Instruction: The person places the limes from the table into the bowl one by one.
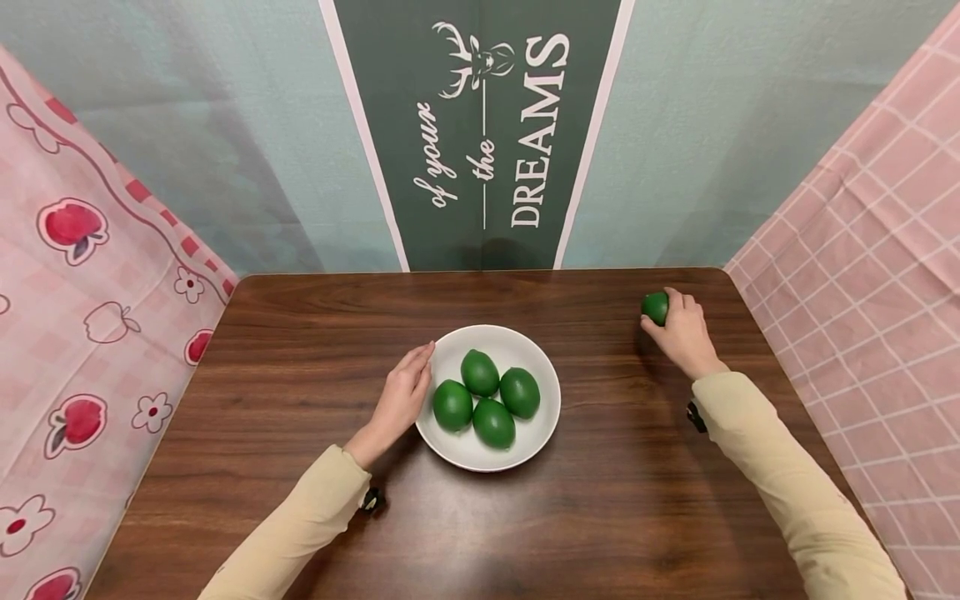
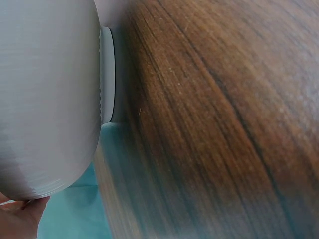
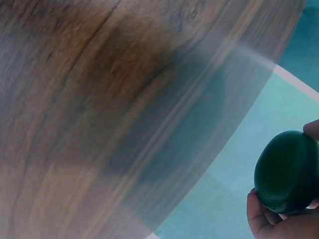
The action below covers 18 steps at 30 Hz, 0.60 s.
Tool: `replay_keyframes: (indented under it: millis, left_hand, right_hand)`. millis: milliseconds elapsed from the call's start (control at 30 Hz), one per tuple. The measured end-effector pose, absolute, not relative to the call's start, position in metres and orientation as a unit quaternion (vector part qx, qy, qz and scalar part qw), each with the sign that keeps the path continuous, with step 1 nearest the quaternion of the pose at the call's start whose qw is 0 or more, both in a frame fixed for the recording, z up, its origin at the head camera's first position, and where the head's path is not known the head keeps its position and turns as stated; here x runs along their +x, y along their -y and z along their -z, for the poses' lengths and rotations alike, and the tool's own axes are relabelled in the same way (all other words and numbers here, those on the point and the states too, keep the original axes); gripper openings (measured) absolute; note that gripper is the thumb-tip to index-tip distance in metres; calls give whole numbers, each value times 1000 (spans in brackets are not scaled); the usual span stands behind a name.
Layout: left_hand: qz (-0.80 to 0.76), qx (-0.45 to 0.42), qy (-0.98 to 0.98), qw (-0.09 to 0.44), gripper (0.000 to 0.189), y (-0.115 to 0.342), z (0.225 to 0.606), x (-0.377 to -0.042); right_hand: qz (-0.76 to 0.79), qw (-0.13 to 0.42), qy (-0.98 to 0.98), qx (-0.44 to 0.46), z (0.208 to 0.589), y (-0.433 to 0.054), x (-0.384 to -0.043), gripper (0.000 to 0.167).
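Observation:
A white bowl point(image 1: 487, 458) stands on the table with several green limes point(image 1: 494, 423) inside. My left hand point(image 1: 400, 393) touches the left side of the bowl's rim, fingers laid along it. From the left wrist, the bowl's outer wall point(image 2: 47, 94) fills the left side, with part of that hand point(image 2: 20, 219) at its edge. Over at the table's far right, my right hand point(image 1: 681, 332) grips another lime point(image 1: 655, 307) between thumb and fingers. The right wrist view shows this lime point(image 3: 286, 172) held by the fingertips, its far side hidden by the hand.
The brown wooden table point(image 1: 600, 517) ends at a back edge below a teal curtain point(image 1: 262, 167) with a dark green printed panel point(image 1: 480, 125). Pink patterned cloth point(image 1: 90, 333) hangs on the left, pink checked cloth point(image 1: 862, 275) on the right.

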<state>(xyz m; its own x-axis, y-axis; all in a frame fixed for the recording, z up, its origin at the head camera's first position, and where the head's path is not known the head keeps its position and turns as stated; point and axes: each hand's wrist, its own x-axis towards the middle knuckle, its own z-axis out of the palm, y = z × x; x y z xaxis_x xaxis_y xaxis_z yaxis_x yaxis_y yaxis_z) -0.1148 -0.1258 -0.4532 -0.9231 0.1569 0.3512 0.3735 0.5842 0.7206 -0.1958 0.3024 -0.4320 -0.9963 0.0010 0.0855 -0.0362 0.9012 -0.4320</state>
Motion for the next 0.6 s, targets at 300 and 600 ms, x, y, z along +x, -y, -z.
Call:
replay_keyframes:
  millis: [300,600]
  left_hand:
    - [432,-152,880,127,35,126,454,-114]
    - [429,-152,881,130,35,126,454,-114]
  right_hand:
    - [-224,42,973,36,425,-291,-190,65]
    - [-235,53,969,56,421,-279,-184,64]
